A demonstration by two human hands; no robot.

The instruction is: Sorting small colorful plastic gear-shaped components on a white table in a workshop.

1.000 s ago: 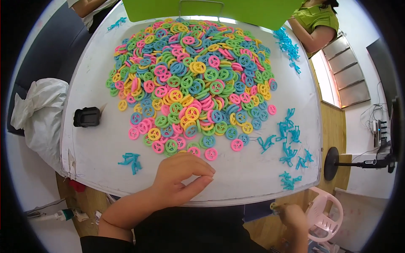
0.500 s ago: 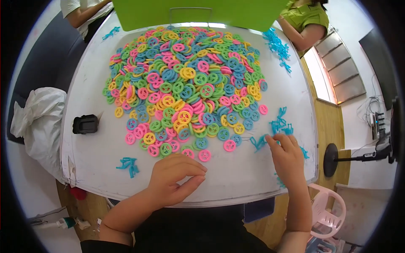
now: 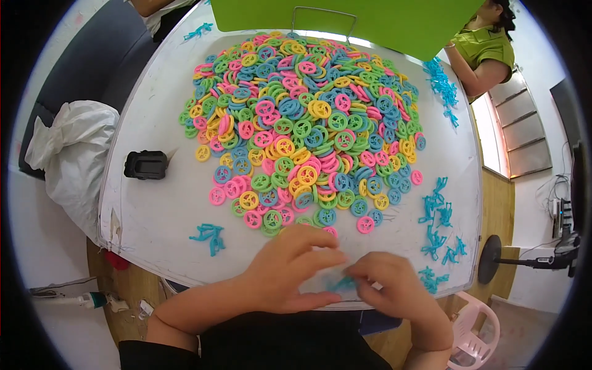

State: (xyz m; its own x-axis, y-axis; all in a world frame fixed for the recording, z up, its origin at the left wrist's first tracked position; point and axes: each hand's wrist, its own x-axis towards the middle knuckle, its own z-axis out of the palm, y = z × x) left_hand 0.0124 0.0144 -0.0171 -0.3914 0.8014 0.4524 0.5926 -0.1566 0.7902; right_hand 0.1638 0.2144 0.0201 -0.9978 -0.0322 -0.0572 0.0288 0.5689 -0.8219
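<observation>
Close to the front edge of the white table, my right hand [image 3: 388,280] pinches a small blue branched plastic piece [image 3: 340,283], blurred by motion. Facing it is my left hand [image 3: 293,271], its thumb and fingers curved and apart with nothing visible between them. The blue piece lies between the two hands. Just beyond them spreads a big heap of plastic rings with spokes, like toy wheels [image 3: 302,126], in pink, yellow, green and blue. Several more blue branched pieces [image 3: 436,209] lie loose to the right of my right hand.
A small blue cluster [image 3: 209,237] lies left of my left forearm, and a black tray [image 3: 146,164] sits farther left. A green board [image 3: 345,18] stands behind the heap. Another person [image 3: 487,52] is at the far right, beside more blue pieces [image 3: 443,89]. A pink chair [image 3: 478,327] stands below.
My right hand has moved left and nearer from the loose blue pieces, bringing one with it. My left hand has shifted right and nearer, toward it. The whole view has turned slightly.
</observation>
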